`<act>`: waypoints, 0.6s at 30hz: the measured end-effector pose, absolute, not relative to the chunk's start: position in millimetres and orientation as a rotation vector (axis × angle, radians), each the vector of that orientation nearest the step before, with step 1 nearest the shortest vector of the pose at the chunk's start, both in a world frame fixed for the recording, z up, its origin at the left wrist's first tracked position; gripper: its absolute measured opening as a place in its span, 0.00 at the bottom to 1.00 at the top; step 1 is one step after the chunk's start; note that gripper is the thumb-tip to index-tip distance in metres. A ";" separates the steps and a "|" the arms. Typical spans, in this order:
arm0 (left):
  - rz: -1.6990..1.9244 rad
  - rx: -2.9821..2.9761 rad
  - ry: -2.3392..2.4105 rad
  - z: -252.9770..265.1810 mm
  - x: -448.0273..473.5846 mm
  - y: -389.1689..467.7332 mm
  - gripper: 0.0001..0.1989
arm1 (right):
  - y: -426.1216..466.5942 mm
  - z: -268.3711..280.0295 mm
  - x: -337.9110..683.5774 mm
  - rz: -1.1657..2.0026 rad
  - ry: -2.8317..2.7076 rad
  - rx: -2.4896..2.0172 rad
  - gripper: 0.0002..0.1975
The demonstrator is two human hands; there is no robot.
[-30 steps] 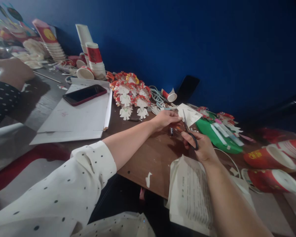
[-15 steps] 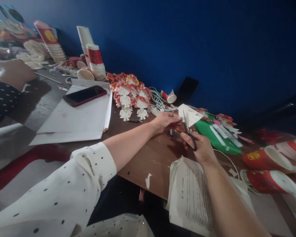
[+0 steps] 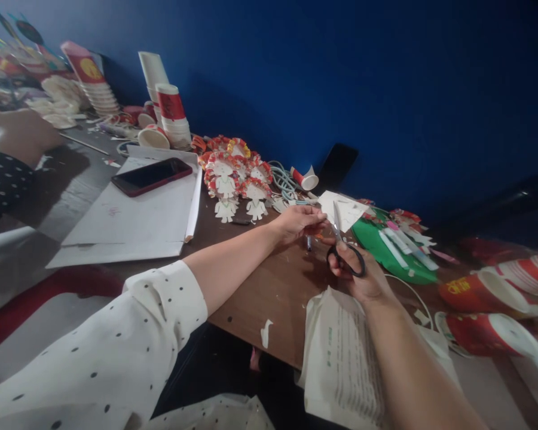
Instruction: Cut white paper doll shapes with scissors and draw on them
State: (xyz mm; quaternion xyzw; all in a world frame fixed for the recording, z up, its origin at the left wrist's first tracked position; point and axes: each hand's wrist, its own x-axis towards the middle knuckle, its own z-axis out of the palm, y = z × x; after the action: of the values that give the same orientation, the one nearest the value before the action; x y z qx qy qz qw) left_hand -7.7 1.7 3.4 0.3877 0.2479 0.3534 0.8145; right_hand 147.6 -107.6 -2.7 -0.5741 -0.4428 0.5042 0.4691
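My left hand (image 3: 298,221) is closed, its fingertips pinching the edge of a white piece of paper (image 3: 352,210) with faint drawn marks. My right hand (image 3: 363,275) grips black-handled scissors (image 3: 338,224), fingers in the loops. The blades point away from me and lie across the paper beside my left fingertips. Something orange-red shows beneath my left hand; its kind is hidden. Left of my hands lie several white paper dolls (image 3: 255,190) with red frilled edges. To the right, several markers (image 3: 399,239) rest on a green sheet (image 3: 372,242).
On the left are a white folder (image 3: 130,224) with a phone (image 3: 152,176) on it, and stacked paper cups (image 3: 173,113). A co-worker's hand (image 3: 27,134) is at far left. A printed paper bag (image 3: 341,358) sits by my right forearm; red cups (image 3: 484,291) lie at right.
My right hand has shifted slightly down and right, and the scissors' handles have spread, with both loops now showing. My left hand keeps its pinch.
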 end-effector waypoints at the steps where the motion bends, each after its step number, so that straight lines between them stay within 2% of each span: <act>1: 0.750 0.833 0.521 3.5 -8.0 2.1 0.05 | -108.2 -2.3 148.3 1.247 -1.077 -1.408 0.23; 12: 0.794 0.876 0.490 2.1 -7.9 5.0 0.10 | -105.8 -2.8 153.1 1.283 -1.110 -1.427 0.22; 18: 0.864 0.836 0.529 3.8 -6.6 3.6 0.08 | -104.1 -3.7 149.0 1.218 -1.108 -1.517 0.20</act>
State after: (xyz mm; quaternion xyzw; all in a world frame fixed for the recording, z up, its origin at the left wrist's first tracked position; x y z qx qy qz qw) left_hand -6.6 3.6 3.8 0.3888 0.2458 0.4015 0.7920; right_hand 149.0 -104.1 -3.7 -0.6098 -0.4452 0.4895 0.4362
